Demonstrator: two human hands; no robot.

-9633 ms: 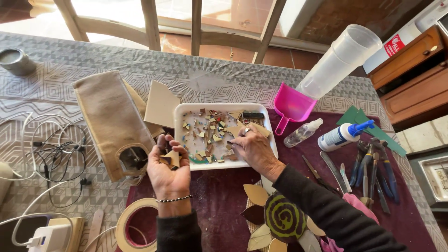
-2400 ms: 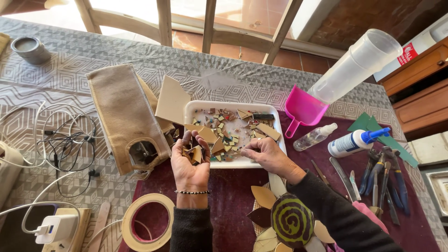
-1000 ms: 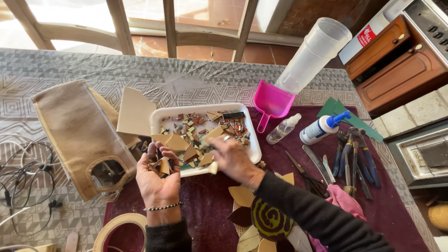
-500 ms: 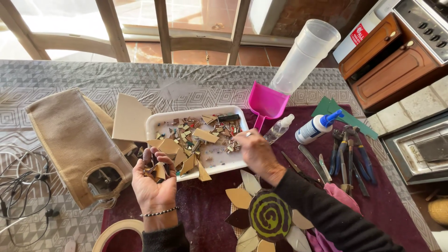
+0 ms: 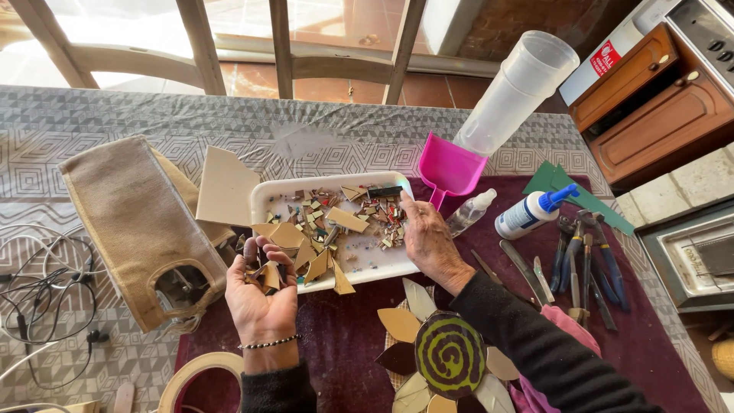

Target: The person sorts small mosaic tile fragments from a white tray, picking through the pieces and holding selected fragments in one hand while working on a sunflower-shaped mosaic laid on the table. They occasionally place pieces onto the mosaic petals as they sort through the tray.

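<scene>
The left hand lies palm up at about 7 o'clock of the white rectangular plastic tray, fingers curled loosely around a small heap of tan and brown broken tile shards cupped in the palm. The right hand rests palm down at the tray's 3 o'clock edge, fingers spread and relaxed, fingertips touching the scattered small mosaic chips inside; it pinches nothing. More large tan shards lie in the tray's middle and spill over its near rim. At 6 o'clock of the right hand sits a sunflower mosaic with a green spiral centre. At 12 o'clock stands a pink plastic scoop, with a white glue bottle with blue cap at 3 o'clock and metal hand tools beyond it on the counter. A beige burlap bag lies at 9 o'clock of the left hand
</scene>
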